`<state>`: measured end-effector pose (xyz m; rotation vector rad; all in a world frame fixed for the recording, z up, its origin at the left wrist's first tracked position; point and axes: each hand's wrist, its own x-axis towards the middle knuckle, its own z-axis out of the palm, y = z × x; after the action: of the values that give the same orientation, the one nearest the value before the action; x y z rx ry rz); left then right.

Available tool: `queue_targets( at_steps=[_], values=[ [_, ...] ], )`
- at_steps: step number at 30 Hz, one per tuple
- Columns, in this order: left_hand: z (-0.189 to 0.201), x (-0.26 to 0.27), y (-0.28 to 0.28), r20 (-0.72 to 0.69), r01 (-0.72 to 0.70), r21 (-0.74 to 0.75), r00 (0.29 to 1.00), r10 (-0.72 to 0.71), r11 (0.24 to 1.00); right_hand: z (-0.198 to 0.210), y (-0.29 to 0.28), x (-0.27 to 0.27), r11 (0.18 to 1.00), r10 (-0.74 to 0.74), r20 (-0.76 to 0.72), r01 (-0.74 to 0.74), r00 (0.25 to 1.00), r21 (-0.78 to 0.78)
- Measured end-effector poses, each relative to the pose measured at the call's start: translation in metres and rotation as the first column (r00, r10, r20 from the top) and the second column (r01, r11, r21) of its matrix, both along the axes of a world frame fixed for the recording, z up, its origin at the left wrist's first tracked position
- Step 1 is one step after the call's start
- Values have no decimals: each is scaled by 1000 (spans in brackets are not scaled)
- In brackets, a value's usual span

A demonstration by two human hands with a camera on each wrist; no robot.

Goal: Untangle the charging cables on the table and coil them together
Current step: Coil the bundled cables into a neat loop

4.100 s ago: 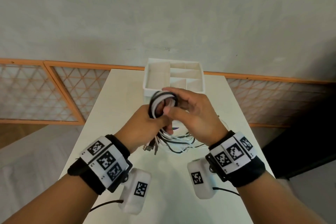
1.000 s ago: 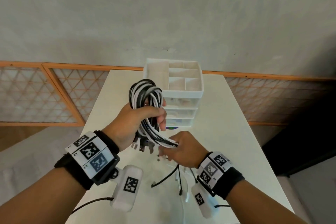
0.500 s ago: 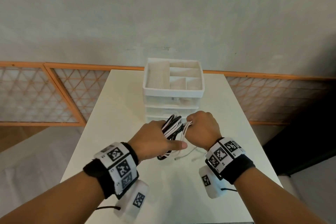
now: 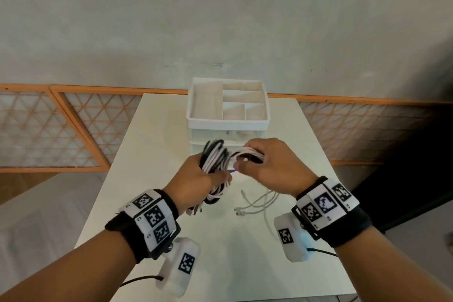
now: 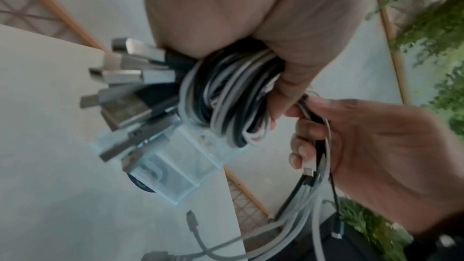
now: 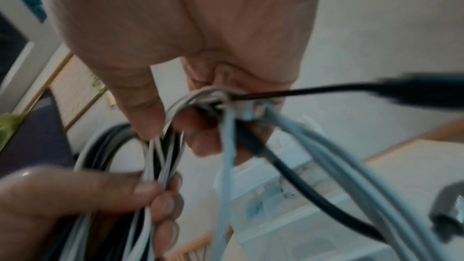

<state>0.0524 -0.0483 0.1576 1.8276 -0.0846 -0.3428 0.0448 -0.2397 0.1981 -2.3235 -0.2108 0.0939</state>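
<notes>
Above the tabletop (image 4: 157, 203), the left hand (image 4: 193, 184) is gripping a coil of black and white cables (image 4: 215, 162), its fingers (image 5: 288, 86) curling tightly around the loops. The right hand (image 4: 272, 167) is pinching the loose strands (image 4: 250, 154) beside it, while the white tails (image 4: 257, 203) are trailing onto the tabletop before the drawer box (image 4: 228, 125).
</notes>
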Motion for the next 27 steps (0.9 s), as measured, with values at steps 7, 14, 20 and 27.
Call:
queue_targets(
  at_steps=[7,14,20,27],
  values=[
    [14,-2,-8,-8,-105,-148,994,105,983,-18,12,2,862,-176,112,98,978,498],
    [37,-8,-22,-228,-154,-457,972,52,876,-41,58,-20,952,-126,445,-19,887,307],
    [39,-6,-15,-275,-290,-527,948,163,799,-42,58,-26,913,81,408,-232,909,336],
    [38,-10,-12,-255,-310,-599,948,191,738,-36,58,-25,890,-113,381,-77,918,450]
  ],
)
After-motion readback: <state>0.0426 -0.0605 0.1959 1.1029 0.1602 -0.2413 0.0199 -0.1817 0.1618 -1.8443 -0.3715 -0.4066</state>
